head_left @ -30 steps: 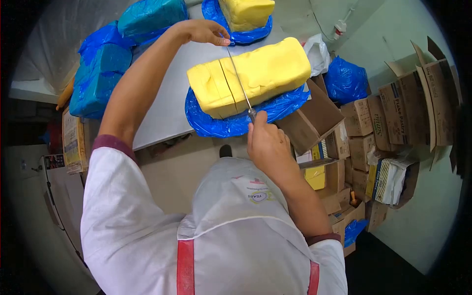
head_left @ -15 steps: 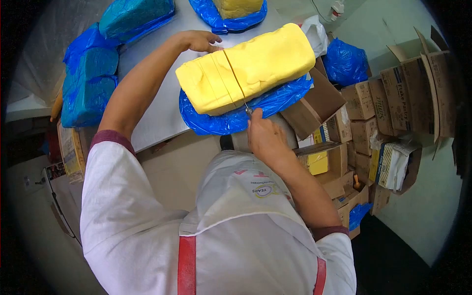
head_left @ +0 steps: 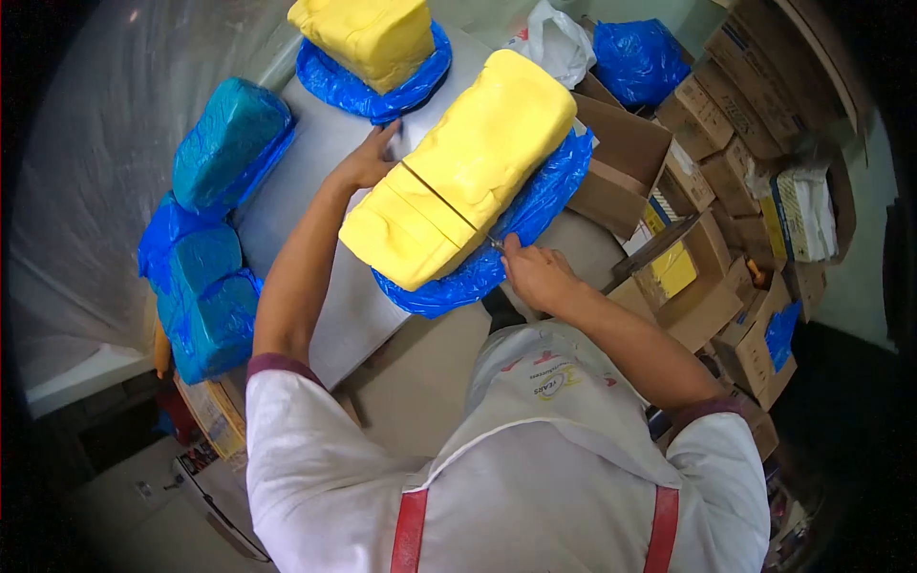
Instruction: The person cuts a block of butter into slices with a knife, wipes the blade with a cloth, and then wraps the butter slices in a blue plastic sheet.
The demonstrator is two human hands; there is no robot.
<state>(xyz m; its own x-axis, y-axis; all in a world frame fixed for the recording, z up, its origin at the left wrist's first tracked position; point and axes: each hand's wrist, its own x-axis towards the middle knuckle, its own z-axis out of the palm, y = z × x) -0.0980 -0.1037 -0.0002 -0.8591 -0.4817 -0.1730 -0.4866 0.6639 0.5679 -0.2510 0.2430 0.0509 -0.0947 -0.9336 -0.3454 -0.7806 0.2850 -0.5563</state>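
Observation:
A large, soft-looking yellow butter-like block lies on a crumpled blue plastic sheet. Two lines cross its near part, and the darker one runs from beside my left hand toward my right. Behind the block's far side, my left hand has its fingers spread beside the upper end of that dark line. My right hand is closed at the near side, fingers round a thin metal cutting tool. Only a short shiny piece of the tool shows, touching the block's side at the line's lower end.
Another yellow block stands on blue plastic at the back of the metal table. Blue-wrapped blocks line the left edge. Cardboard boxes crowd the right side, with a blue plastic bag and a white bag behind.
My view has turned, so the block appears more steeply angled. The left hand's fingers are spread farther from the block; my right hand stays at the near end of the dark line.

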